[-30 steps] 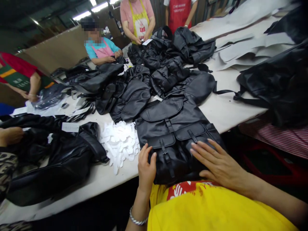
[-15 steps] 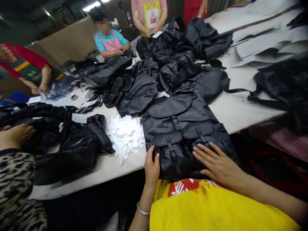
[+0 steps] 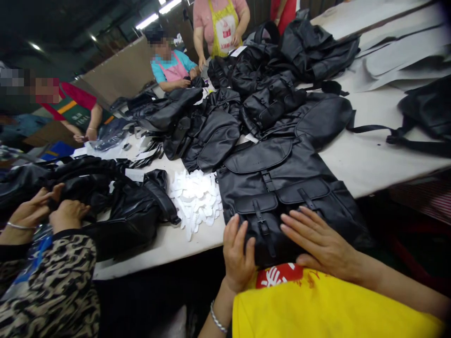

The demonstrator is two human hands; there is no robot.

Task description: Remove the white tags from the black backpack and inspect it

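Swung a little leftward since the earlier frame, the head camera now shows both of a co-worker's hands (image 3: 45, 211) on a crumpled black bag (image 3: 130, 220) at the left, above a leopard-print sleeve (image 3: 49, 286). The person's own 2 hands stay on the black leather backpack (image 3: 282, 188), which lies flat at the near edge of the white work table (image 3: 373, 164), its flap and 2 buckled straps facing up and its lower end close against a yellow T-shirt (image 3: 317, 305). The right hand (image 3: 319, 244) is spread wide on the lower front pocket, fingers apart, pressing without gripping. The left hand (image 3: 238, 251), wearing a silver chain bracelet (image 3: 216, 318), stands on its edge against the backpack's lower left side, fingers loosely together; whether its thumb pinches anything, I cannot tell. Just beside the backpack lies a pile of white die-cut shapes (image 3: 195, 199), and more black backpacks (image 3: 211, 141) crowd the table beyond. The soft leather looks light and unfilled, likely to fold easily, and its smooth sheen may slip under flat palms. The firmest hold would probably be the straps at the far end or both sides of the body.
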